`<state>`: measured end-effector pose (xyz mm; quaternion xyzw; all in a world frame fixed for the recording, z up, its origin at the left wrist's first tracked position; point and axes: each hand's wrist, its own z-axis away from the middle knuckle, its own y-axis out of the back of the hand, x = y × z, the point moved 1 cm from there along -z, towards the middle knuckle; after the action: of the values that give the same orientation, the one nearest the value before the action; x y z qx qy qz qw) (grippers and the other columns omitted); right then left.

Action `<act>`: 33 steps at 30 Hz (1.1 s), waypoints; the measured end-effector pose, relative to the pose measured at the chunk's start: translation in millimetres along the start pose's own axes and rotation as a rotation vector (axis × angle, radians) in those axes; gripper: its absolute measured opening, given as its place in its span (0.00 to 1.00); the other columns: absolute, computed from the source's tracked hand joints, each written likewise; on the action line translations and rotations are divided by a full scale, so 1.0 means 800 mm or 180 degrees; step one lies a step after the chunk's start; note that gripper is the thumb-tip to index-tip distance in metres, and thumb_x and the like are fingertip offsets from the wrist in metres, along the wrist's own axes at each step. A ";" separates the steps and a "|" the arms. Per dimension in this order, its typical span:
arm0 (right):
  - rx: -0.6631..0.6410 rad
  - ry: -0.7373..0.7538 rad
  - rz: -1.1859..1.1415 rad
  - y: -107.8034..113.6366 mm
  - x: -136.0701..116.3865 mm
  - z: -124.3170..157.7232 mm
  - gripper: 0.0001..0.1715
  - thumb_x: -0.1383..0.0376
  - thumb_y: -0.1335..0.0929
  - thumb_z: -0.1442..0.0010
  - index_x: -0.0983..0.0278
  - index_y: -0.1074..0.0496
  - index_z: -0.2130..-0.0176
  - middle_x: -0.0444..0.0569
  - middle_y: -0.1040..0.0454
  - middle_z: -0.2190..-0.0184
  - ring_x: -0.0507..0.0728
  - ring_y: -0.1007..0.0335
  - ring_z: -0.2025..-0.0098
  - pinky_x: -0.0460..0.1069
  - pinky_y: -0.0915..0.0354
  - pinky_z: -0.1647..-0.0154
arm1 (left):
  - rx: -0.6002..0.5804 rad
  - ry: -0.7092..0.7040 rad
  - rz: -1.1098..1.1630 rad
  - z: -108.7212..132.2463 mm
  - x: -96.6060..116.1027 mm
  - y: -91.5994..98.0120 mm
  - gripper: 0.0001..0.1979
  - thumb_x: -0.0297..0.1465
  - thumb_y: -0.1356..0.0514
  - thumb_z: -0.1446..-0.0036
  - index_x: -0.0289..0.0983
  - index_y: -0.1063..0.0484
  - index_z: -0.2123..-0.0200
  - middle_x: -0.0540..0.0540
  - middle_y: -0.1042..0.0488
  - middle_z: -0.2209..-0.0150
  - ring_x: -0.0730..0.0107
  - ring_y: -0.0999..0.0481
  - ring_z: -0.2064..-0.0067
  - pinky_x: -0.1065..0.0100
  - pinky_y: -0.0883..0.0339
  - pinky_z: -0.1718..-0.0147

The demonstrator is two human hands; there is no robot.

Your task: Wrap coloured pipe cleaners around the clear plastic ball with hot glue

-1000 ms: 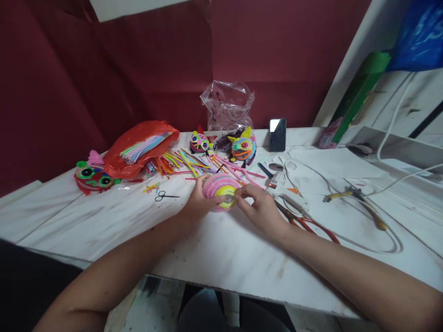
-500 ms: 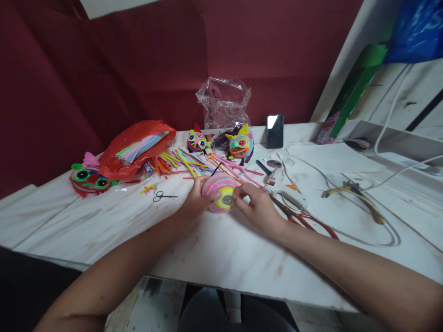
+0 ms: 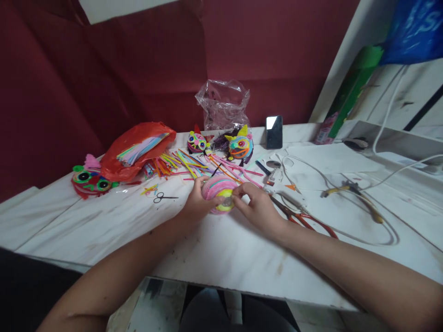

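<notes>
A pink striped ball [image 3: 218, 185], seemingly wrapped in fuzzy pipe cleaners, is held over the table's front part. My left hand [image 3: 198, 199] grips it from the left, thumb lying across its near face. That face carries a yellow ring with a greyish round centre [image 3: 227, 202]. At the right edge of the ring, the thumb and fingers of my right hand [image 3: 255, 203] are pinched together; whatever is between them is too small to make out. Behind the ball lie loose coloured pipe cleaners [image 3: 194, 162]. Red-handled pliers or cutters [image 3: 304, 220] rest beside my right hand.
Small scissors [image 3: 165, 198] lie left of my left hand. Decorated animal heads [image 3: 240, 146] stand at the back, near a phone [image 3: 274, 132]. A red bag [image 3: 138, 159] of pipe cleaners sits left. A glue gun [image 3: 292, 199] and yellow-handled pliers [image 3: 367, 207] lie right among cables.
The ball has turned slightly in my hands, and my left thumb reaches a little further across the yellow ring. My right fingers stay pinched at its edge. The view has shifted slightly.
</notes>
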<state>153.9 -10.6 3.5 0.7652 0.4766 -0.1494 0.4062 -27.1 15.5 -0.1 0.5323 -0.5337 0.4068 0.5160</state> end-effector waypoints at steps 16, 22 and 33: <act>-0.0004 0.0100 -0.0035 0.010 -0.009 -0.004 0.07 0.66 0.35 0.40 0.61 0.30 0.70 0.49 0.24 0.71 0.57 0.29 0.67 0.51 0.34 0.62 | 0.0027 0.0146 0.0186 -0.001 0.002 -0.001 0.38 0.38 0.27 0.64 0.39 0.40 0.50 0.45 0.29 0.56 0.63 0.26 0.57 0.64 0.31 0.59; 0.0312 -0.0147 0.0091 0.034 -0.004 -0.022 0.07 0.63 0.35 0.40 0.61 0.28 0.67 0.50 0.22 0.67 0.57 0.27 0.64 0.51 0.32 0.61 | 0.0058 0.0304 0.0773 -0.009 0.000 0.002 0.31 0.37 0.28 0.62 0.39 0.37 0.55 0.47 0.26 0.60 0.68 0.25 0.61 0.66 0.32 0.60; -0.0299 -0.1425 0.2248 0.162 0.088 -0.053 0.16 0.59 0.36 0.40 0.66 0.22 0.61 0.58 0.19 0.60 0.61 0.23 0.61 0.52 0.33 0.61 | 0.0271 0.0414 0.1204 -0.015 0.007 0.013 0.28 0.36 0.28 0.61 0.38 0.34 0.57 0.47 0.24 0.60 0.67 0.23 0.62 0.68 0.31 0.65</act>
<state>292.8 36.2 48.9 0.8109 0.0913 -0.1417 0.5604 -35.3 27.9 8.5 0.4165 -0.5721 0.5522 0.4408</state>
